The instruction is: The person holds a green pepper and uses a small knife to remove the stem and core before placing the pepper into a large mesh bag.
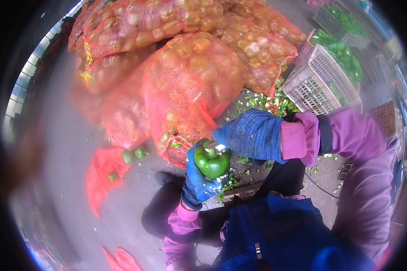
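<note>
My left hand (198,183), in a blue glove, grips a green bell pepper (211,165) low in the middle of the view. My right hand (251,133), also gloved in blue, is closed on a small metal blade (219,147) at the top of the pepper by its stem; the blade's handle is hidden in my fingers. Red mesh sacks (190,77) full of rounded produce lie piled just beyond my hands. Cut green and pale bits (253,101) are strewn on the ground around them.
Plastic crates (321,79) of green peppers (330,49) stand at the upper right, more crates (386,119) along the right edge. An emptied red mesh bag (99,180) and loose peppers (140,152) lie on the floor (81,144) at left. My dark-clad legs (160,212) are below.
</note>
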{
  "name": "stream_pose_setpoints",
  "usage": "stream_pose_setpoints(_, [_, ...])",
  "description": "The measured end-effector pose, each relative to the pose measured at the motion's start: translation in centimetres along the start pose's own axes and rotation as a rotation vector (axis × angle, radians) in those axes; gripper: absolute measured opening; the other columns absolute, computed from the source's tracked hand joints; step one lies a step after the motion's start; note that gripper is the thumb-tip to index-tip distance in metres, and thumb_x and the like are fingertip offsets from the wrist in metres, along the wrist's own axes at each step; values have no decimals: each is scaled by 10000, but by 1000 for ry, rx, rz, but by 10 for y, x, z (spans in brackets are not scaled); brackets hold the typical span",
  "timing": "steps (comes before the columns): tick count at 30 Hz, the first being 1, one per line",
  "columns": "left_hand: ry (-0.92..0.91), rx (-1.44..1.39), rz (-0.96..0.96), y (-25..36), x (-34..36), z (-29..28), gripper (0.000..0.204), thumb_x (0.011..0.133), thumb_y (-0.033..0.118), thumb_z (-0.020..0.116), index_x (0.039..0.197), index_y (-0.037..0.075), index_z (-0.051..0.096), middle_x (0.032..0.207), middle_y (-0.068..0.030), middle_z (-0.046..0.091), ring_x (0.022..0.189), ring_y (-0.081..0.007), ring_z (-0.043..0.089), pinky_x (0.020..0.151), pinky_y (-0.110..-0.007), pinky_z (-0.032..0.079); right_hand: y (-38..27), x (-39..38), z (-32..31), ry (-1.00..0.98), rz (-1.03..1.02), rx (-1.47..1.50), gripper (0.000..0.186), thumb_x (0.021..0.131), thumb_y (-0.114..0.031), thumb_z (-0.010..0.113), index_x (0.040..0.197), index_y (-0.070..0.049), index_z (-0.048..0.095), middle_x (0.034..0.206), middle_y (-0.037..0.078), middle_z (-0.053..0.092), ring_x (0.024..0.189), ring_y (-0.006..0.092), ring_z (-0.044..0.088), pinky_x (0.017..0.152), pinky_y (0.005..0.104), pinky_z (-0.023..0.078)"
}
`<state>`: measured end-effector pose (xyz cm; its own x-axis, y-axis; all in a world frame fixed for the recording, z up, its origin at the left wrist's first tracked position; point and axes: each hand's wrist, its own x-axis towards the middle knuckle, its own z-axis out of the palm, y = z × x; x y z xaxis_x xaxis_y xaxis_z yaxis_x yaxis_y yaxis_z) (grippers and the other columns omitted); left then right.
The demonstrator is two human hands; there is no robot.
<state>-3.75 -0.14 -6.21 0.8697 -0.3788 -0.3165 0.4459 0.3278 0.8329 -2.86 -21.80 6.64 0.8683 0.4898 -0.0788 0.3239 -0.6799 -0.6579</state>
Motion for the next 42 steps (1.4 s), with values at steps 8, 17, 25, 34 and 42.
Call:
stream_pose_setpoints(8, [-40, 110, -8, 33, -1, 9, 616, 757, 216, 678, 1254, -20, 400, 1122, -146, 583, 991, -242, 593, 857, -348, 482, -16, -3, -31, 101, -223, -318, 229, 905, -232, 484, 910, -46, 619, 762, 187, 627, 675, 379, 620, 578, 449, 491])
stream_pose_setpoints(17, [-409, -776, -509, 53, -10, 41, 398, 967, 388, 405, 1086, 46, 569, 1025, -105, 615, 827, -183, 610, 711, -271, 516, 11, -16, -39, -251, -225, -286, 312, 841, -239, 611, 1077, -38, 576, 838, 172, 640, 732, 320, 637, 629, 398, 514])
stream_pose_setpoints(25, [-144, 149, 486, 26, -10, 27, 786, 734, 127, 745, 1358, -33, 293, 1198, -159, 501, 1062, -248, 552, 928, -372, 464, 10, -13, 10, -186, 81, 770, 524, 861, -249, 661, 1337, -129, 477, 997, 37, 647, 881, 119, 594, 778, 306, 499])
stream_pose_setpoints(34, [-121, 715, 678, 39, -15, 17, 869, 724, 252, 754, 1366, -71, 265, 1176, -206, 547, 1049, -300, 585, 918, -405, 460, -5, -5, -10, 239, -199, 360, 521, 797, -213, 721, 1268, -96, 532, 1051, 116, 627, 967, 225, 632, 839, 330, 504])
stream_pose_setpoints(42, [-2, 455, 528, 16, -2, 9, 882, 696, 119, 765, 1383, -35, 235, 1177, -173, 526, 1049, -271, 567, 914, -397, 467, -6, 14, 10, 295, -91, 399, 364, 840, -285, 646, 1143, -98, 572, 841, 77, 636, 681, 267, 649, 613, 384, 524])
